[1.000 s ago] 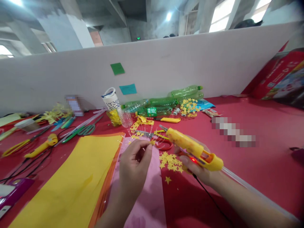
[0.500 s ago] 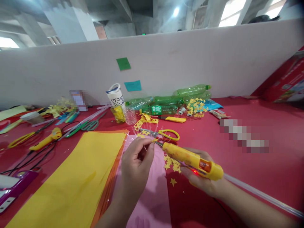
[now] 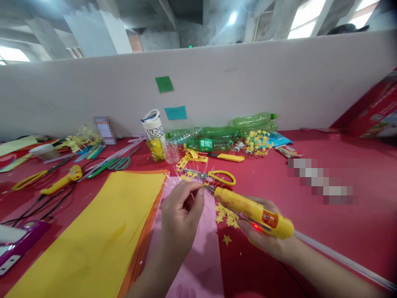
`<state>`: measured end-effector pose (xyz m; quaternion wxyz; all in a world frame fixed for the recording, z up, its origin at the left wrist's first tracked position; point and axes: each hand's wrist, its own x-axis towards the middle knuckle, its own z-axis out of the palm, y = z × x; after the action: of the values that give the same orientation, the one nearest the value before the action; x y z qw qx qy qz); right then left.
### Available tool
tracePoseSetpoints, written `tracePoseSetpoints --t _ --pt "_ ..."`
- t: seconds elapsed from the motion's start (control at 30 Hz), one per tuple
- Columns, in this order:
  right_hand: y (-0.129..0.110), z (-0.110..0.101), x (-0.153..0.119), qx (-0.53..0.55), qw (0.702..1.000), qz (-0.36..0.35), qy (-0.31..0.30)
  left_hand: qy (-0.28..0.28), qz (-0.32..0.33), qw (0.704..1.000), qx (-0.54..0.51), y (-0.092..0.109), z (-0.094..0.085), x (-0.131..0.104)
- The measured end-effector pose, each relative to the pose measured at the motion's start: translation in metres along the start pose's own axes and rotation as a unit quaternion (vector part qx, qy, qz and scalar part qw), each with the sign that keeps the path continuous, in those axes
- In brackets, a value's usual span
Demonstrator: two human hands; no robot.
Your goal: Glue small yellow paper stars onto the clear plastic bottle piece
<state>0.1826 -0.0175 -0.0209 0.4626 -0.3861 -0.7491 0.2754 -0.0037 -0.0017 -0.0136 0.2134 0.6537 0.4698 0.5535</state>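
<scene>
The left hand (image 3: 179, 213), fingertips together, pinches what looks like a small star (image 3: 203, 186), while the right hand (image 3: 269, 243) curls round a glue gun (image 3: 240, 203), loose stars (image 3: 227, 215) beside it.

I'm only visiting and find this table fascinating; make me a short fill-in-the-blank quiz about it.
1. The right hand holds a glue gun whose body is coloured ____.
2. The loose yellow cut-outs between the left hand and the right hand are shaped like ____.
3. On the white partition, the blue slip is below a ____ slip.
4. The table has a ____ surface.

Missing words: yellow; stars; green; red.
</scene>
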Motion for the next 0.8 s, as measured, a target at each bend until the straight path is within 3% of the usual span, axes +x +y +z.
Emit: tracePoseSetpoints --t 0.8 --pt "-0.0042 -0.0013 0.0050 -0.027 0.999 -0.037 -0.006 -0.011 -0.010 1.000 -0.001 -0.0005 0.0000 -0.0004"
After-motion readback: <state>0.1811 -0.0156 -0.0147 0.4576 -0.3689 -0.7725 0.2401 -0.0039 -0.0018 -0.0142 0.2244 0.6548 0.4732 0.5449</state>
